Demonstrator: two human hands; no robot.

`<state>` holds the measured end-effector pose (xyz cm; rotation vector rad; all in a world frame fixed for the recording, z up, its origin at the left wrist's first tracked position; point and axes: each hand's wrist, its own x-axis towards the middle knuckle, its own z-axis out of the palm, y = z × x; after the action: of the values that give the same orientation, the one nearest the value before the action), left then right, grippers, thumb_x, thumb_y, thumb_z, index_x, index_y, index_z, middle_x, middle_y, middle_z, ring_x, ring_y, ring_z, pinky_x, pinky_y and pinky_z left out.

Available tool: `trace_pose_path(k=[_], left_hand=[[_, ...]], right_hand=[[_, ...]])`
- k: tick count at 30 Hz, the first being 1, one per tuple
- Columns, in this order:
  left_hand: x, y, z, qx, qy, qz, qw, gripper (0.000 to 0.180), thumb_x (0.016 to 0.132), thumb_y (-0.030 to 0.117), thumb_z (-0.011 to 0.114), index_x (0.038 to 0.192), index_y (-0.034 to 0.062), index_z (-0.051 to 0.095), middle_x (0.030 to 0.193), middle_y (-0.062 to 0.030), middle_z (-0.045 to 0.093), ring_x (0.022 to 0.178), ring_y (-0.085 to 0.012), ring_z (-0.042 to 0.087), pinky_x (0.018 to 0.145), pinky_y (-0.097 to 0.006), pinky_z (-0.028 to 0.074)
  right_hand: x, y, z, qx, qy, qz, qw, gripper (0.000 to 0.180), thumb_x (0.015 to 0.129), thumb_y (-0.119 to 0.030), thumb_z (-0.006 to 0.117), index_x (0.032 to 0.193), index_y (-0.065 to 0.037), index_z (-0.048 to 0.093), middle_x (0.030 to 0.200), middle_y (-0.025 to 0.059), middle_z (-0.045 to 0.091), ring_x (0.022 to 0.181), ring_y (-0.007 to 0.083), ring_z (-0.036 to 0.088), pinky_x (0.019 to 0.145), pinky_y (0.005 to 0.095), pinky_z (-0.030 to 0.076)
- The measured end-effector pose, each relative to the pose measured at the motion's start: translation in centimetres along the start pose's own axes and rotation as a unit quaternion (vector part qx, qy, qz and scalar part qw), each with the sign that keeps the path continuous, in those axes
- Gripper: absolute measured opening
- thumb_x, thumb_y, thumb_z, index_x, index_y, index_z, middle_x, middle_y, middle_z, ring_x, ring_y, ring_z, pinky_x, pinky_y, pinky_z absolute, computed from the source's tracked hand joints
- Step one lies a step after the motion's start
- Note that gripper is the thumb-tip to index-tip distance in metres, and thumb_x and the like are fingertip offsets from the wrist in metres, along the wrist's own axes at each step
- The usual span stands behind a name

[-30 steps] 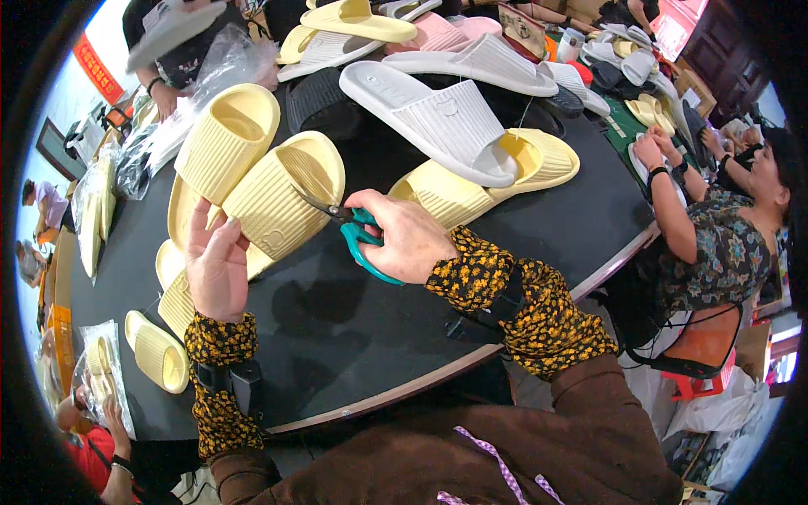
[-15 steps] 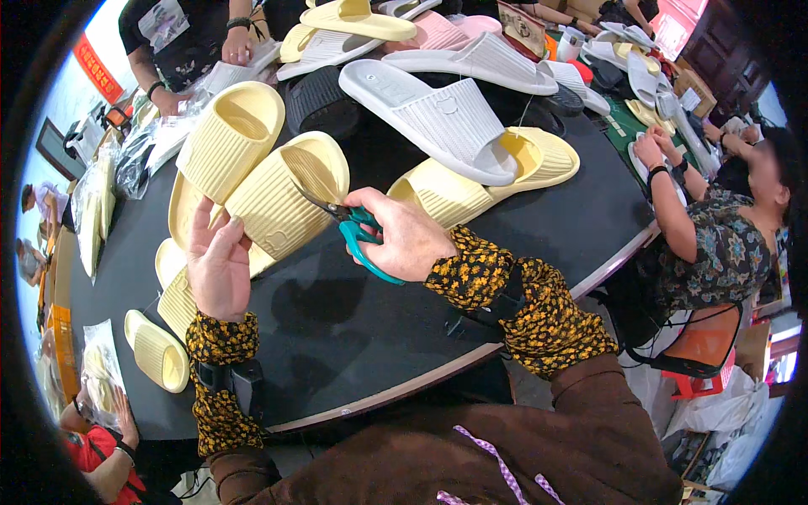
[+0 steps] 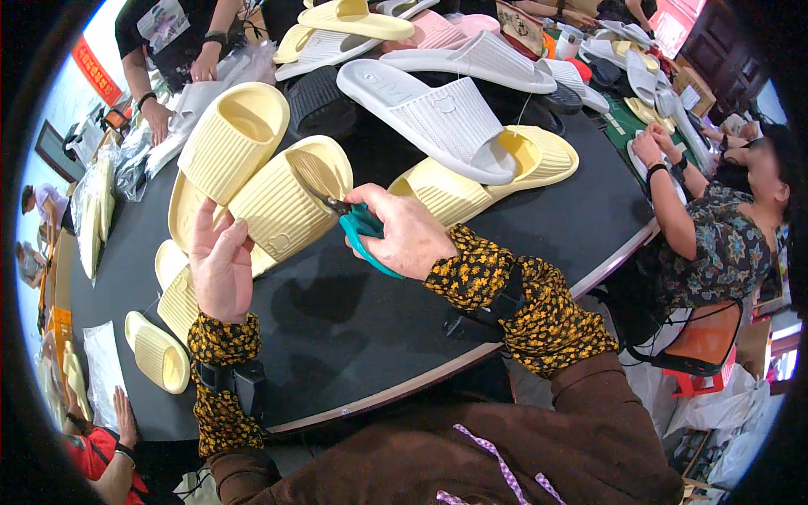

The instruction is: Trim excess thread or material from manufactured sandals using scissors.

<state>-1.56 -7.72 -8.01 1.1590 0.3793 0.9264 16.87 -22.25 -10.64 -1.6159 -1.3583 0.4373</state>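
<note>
My left hand [image 3: 220, 268] pinches a pair of ribbed pale yellow slide slippers, thumb and fingers closed at the lower edges of their straps. One slipper [image 3: 240, 139] is tipped up at the back, and the other slipper [image 3: 286, 206] lies in front of it, toe opening toward the right. My right hand [image 3: 411, 236] grips teal-handled scissors [image 3: 362, 231]. Their dark blades reach into the opening of the front slipper's strap; the tips are hard to make out against the yellow. Below my left hand, more yellow slippers [image 3: 157, 353] rest on the dark table [image 3: 362, 328].
A heap of slippers fills the far side, with a grey slipper [image 3: 446, 118] lying across a yellow pair [image 3: 450, 194]. Clear plastic bags [image 3: 105, 362] lie at the left. Co-workers handle things at the far left, near left and right, where a person sits on an orange chair [image 3: 694, 341].
The held slippers and the scissors have shifted slightly. At the far left, a co-worker's hands have moved over the plastic-wrapped goods. The near-left co-worker's bag now lies flat, without the yellow item in it.
</note>
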Motion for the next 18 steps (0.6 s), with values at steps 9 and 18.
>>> trace_pose_path(k=[9, 18], left_hand=[[-0.3, -0.1, 0.6, 0.018, 0.001, -0.005, 1.0, 0.054, 0.082, -0.006, 0.046, 0.133, 0.0017, 0.031, 0.124, -0.0191, 0.049, 0.111, -0.0222, 0.05, 0.09, -0.032, 0.041], [-0.5, -0.2, 0.9, 0.043, -0.019, -0.006, 0.999, 0.056, 0.081, -0.007, 0.046, 0.133, 0.0008, 0.029, 0.122, -0.0181, 0.051, 0.107, -0.0202, 0.051, 0.089, -0.031, 0.04]], right_hand=[[-0.1, -1.0, -0.5, -0.04, 0.02, 0.016, 0.999, 0.034, 0.077, -0.014, 0.064, 0.107, -0.003, 0.05, 0.077, 0.0117, 0.064, 0.072, 0.0212, 0.065, 0.066, 0.0309, 0.05], [0.1, -0.4, -0.4, -0.038, 0.02, 0.023, 0.999, 0.036, 0.076, -0.016, 0.066, 0.106, -0.004, 0.05, 0.081, 0.0139, 0.063, 0.075, 0.0272, 0.064, 0.067, 0.0352, 0.05]])
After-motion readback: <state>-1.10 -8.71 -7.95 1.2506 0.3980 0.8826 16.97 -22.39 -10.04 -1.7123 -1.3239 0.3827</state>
